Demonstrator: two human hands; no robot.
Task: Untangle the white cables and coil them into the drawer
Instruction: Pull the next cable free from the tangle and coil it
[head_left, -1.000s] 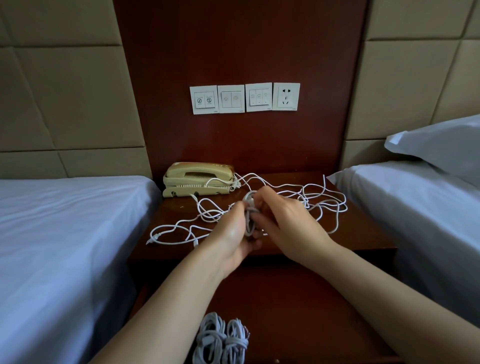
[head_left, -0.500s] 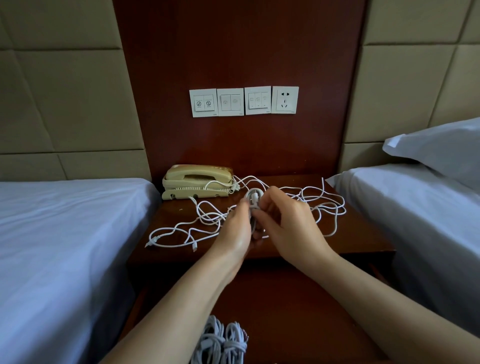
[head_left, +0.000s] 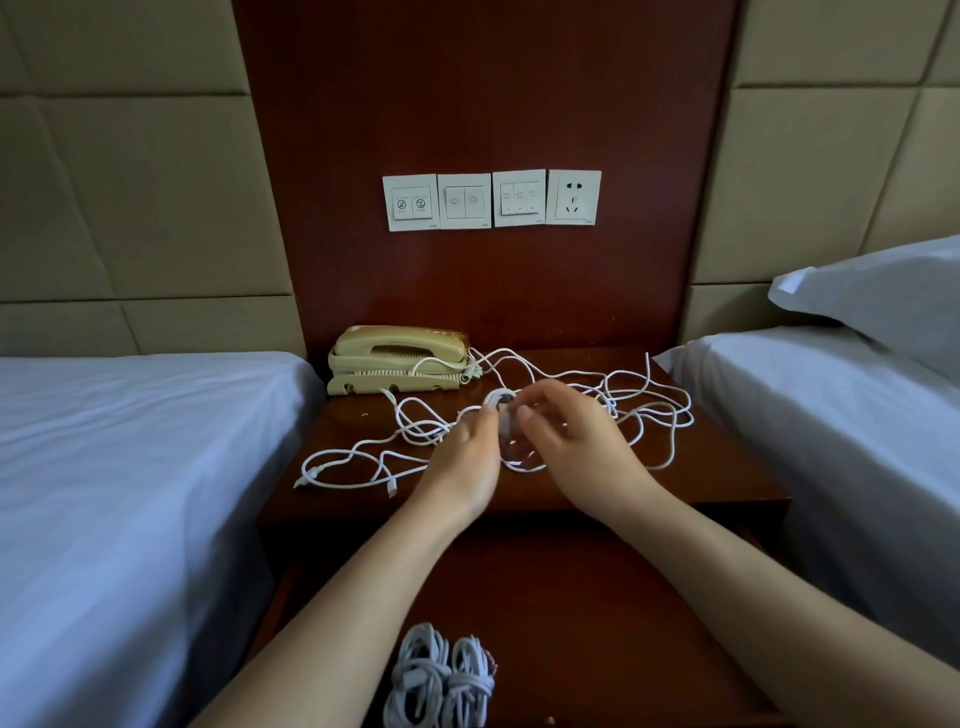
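The left hand (head_left: 467, 457) and the right hand (head_left: 576, 447) stay over the dark red-brown wooden nightstand (head_left: 727, 483), as half a second ago; the small coil of white cable (head_left: 500, 401) is still between them, now a little higher above the left fingertips. The left hand grips this coil with curled fingers; the right hand's fingers are curved at the coil but blurred, so I cannot tell if they pinch it. The loose white cables (head_left: 657, 415) lie tangled on the nightstand top as before, their plugs near the left edge; two wound bundles of white cable (head_left: 441, 675) lie side by side in the open dark wooden drawer (head_left: 597, 623). A beige corded telephone (head_left: 395, 358) stands at the back left. The four white wall plates (head_left: 491, 200) carry small icons; the tiny mark in their corners is too small to read.
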